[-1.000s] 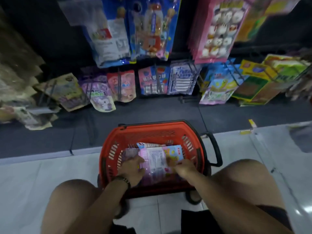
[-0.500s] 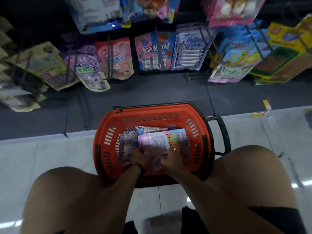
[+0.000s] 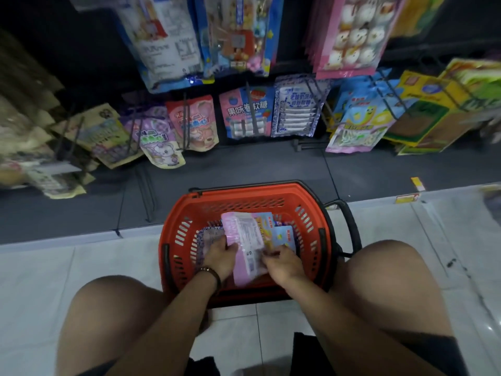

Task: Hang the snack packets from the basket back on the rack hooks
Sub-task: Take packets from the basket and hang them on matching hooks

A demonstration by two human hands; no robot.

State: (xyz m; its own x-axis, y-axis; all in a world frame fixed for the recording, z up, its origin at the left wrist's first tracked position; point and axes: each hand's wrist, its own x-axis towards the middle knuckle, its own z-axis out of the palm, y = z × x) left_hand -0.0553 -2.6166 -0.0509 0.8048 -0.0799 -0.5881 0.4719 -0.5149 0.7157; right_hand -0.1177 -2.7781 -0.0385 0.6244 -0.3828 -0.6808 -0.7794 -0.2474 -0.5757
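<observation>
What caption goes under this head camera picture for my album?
Left hand and right hand hold a pink snack packet in the red basket before the snack rack.

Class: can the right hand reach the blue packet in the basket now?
Probably yes: the blue packet lies mostly uncovered in the open basket, just beyond the right hand, with nothing between them.

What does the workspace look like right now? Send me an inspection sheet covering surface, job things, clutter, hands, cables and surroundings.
Surface: pale tiled floor, with the dark rack base beyond it.
Job's things: red basket on the floor between the knees; pink packet held over it; blue packet inside; hooks loaded.
Clutter: yellow tags at the floor's edge.
Hands: left hand and right hand both grip the pink packet.
Cables: nothing seen.
Surroundings: hanging packets in rows; far left blurred.
</observation>
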